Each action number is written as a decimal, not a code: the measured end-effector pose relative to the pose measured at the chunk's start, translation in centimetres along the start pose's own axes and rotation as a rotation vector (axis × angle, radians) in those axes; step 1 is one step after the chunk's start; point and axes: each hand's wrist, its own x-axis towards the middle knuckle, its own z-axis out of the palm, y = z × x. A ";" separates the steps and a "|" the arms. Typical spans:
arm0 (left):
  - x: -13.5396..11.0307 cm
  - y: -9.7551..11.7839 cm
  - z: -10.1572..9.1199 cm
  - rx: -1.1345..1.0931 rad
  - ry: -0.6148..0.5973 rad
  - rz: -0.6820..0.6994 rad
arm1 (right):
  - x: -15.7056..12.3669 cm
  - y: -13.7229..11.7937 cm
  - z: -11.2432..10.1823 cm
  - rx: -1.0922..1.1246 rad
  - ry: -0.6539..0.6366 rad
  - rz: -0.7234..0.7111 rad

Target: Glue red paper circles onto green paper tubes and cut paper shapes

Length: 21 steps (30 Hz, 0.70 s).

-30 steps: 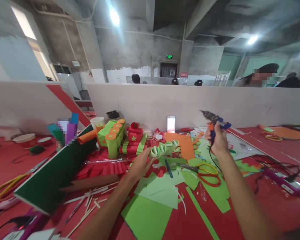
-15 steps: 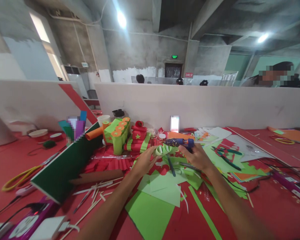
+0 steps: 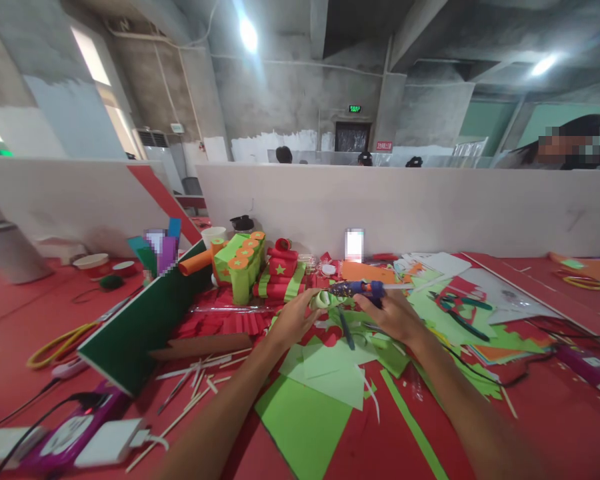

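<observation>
My left hand is closed on a small bundle of rolled pale green paper above the cluttered table. My right hand grips a blue hot glue gun, a pale glue stick jutting from its back. The gun's nozzle points left and reaches the green rolls; whether it touches them I cannot tell. Below the hands lie a dark pen-like tool and green paper sheets. Left of my left hand stand red paper rolls banded in green and green paper columns with orange tops.
A dark green board leans at the left, near yellow-handled scissors and a purple power strip. Green-handled pliers lie right. A phone stands against the white partition. Thin wooden sticks are scattered front left.
The glue gun has tipped and shifted slightly left over the green rolls, its nozzle now closer to them. The whole view has moved a little, with things at the left appearing farther right.
</observation>
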 end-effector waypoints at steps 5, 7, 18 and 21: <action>0.1 0.1 -0.2 -0.020 -0.026 -0.007 | 0.2 0.1 0.1 0.003 -0.006 -0.005; 0.1 0.0 -0.2 -0.025 -0.031 -0.015 | 0.2 0.1 0.1 0.004 0.004 -0.013; 0.2 0.0 -0.3 -0.026 -0.035 -0.019 | 0.1 -0.3 0.0 0.022 -0.044 -0.010; 0.1 -0.1 -0.2 -0.030 -0.035 -0.014 | 0.0 -0.4 -0.2 0.048 -0.064 -0.026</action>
